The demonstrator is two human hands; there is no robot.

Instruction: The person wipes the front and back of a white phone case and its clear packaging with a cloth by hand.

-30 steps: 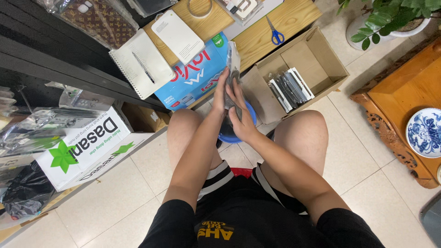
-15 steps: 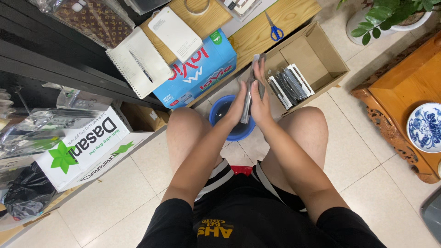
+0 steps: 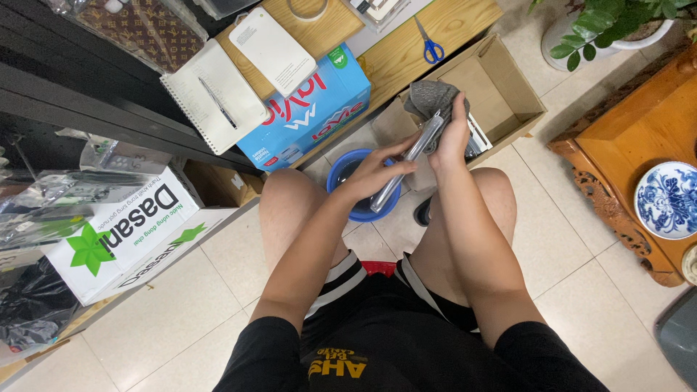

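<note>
I sit with knees apart over a blue bowl (image 3: 341,178) on the tiled floor. My left hand (image 3: 374,170) grips the lower part of a long, flat silvery piece (image 3: 410,156) that slants up to the right. My right hand (image 3: 451,131) presses a grey cloth (image 3: 428,98) against the upper end of that piece. Both hands are just above the bowl and in front of an open cardboard box (image 3: 501,80).
A blue printed carton (image 3: 312,116) carries a spiral notebook with a pen (image 3: 214,94). Blue-handled scissors (image 3: 430,45) lie on a wooden board. A white carton (image 3: 123,232) stands left; a carved wooden table with a blue-and-white plate (image 3: 666,199) stands right, a potted plant (image 3: 602,25) behind.
Both hands have shifted right and away from me, from over the bowl toward the cardboard box. The silvery piece now slants more, and the cloth sits at its upper end.
</note>
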